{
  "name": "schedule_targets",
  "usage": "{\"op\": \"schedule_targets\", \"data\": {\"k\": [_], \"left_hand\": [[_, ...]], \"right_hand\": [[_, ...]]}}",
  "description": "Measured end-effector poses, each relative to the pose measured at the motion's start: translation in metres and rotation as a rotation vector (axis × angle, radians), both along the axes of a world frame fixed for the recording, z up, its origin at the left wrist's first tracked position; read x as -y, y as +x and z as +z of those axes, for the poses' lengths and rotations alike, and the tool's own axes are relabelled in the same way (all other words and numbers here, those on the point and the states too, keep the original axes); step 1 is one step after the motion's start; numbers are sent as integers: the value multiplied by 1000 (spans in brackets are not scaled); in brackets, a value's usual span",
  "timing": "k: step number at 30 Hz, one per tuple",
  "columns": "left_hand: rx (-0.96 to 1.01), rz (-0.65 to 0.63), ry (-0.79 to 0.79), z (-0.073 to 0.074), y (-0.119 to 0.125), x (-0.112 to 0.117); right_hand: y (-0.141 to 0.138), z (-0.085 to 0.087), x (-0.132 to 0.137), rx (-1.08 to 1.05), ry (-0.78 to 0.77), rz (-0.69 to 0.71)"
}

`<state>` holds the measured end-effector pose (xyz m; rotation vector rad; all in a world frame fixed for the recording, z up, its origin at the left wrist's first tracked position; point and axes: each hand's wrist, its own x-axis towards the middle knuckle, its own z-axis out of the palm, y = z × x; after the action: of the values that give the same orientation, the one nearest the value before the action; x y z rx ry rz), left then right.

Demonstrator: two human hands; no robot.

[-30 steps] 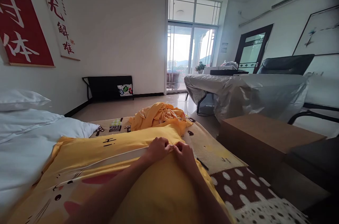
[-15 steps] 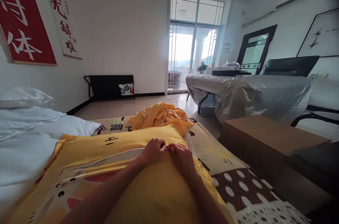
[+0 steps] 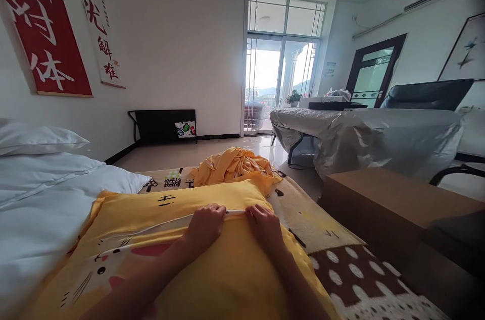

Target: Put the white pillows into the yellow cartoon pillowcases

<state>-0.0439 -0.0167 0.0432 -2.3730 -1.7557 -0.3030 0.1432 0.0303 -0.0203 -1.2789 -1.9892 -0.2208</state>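
Observation:
A yellow pillowcase [image 3: 223, 264] with a printed cat face and the word "Hi" lies plumped up before me. A pale zipper [image 3: 235, 211] runs across it. My left hand [image 3: 208, 221] is closed, its fingers pinched on the zipper; the slider itself is hidden under them. To the left of this hand the zipper line gapes and something white shows inside. With fingers closed, my right hand [image 3: 263, 221] pinches the zipper near its right end. Between the two hands the zipper lies straight and together.
Beyond the pillowcase is a crumpled yellow cloth [image 3: 235, 164] on a patterned blanket [image 3: 303, 209]. White pillows [image 3: 56, 178] are stacked at the left. A brown box [image 3: 401, 194] stands at the right, with a plastic-covered desk [image 3: 359, 133] behind it.
My left hand has slid left along the zipper, away from my right hand, baring a stretch of zipper between them. My right hand stays near the right end. The view has shifted slightly.

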Motion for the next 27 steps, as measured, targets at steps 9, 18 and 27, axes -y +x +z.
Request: {"op": "schedule_targets", "data": {"k": [9,18,27], "left_hand": [[-55,61,-6,-4,3,4],[-223,-56,90,-27,17,12],[-74,42,234,-24,-11,9]], "right_hand": [[-15,5,14,25,244,109],[-34,-8,14,25,172,150],[-31,-6,14,34,233,115]]}}
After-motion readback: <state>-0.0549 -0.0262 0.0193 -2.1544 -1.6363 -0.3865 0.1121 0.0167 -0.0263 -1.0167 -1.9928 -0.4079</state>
